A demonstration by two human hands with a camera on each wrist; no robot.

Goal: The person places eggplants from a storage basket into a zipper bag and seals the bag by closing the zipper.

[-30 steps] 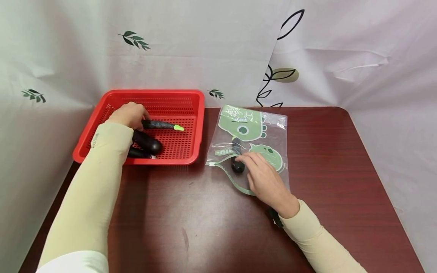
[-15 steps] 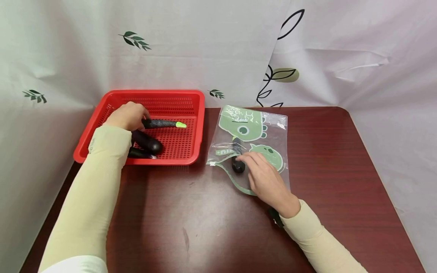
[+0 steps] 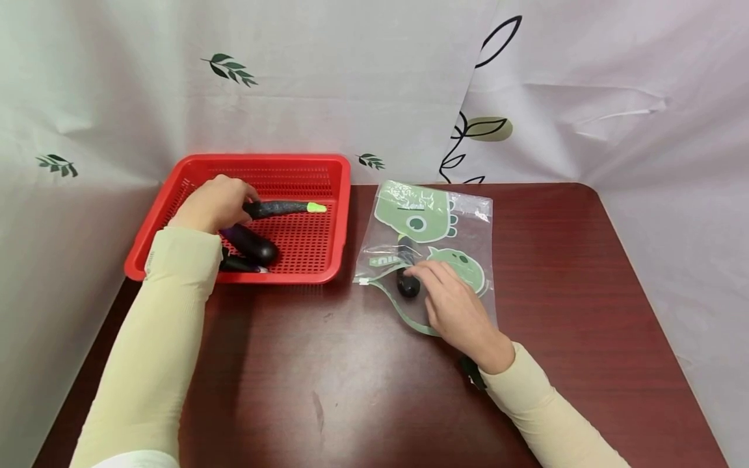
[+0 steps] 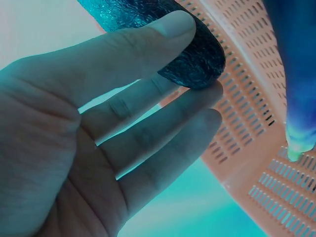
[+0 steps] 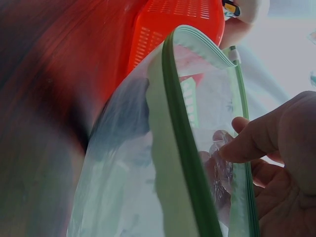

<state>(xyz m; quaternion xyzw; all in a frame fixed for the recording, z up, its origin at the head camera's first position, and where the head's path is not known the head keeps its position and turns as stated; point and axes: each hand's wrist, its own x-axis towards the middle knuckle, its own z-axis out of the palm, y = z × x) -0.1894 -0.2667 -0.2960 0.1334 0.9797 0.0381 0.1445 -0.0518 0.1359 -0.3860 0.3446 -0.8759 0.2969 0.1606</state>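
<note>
In the head view my left hand [image 3: 216, 203] reaches into a red plastic basket [image 3: 344, 218] and holds a long dark vegetable [image 3: 279, 208] with a lime-green tip. The left wrist view shows thumb and fingers pinching the rounded end of this wrinkled vegetable [image 4: 207, 61]. Below it lies a dark purple eggplant [image 3: 253, 244], beside another dark one [image 3: 236, 263] partly hidden by the sleeve. My right hand [image 3: 458, 311] grips the mouth edge of a clear zip bag [image 3: 476, 240] with green prints. Inside the bag is a dark vegetable [image 3: 408, 286] with a green end.
The reddish-brown wooden table [image 3: 328, 377] carries the basket at the back left and the bag right of it. White cloth [image 3: 328, 84] with leaf prints hangs close behind and at both sides. A black item [image 3: 471, 372] sits under the right wrist.
The green tip of the long vegetable has swung right and slightly up as my left hand shifts it in the basket. My right hand and the bag stay in place.
</note>
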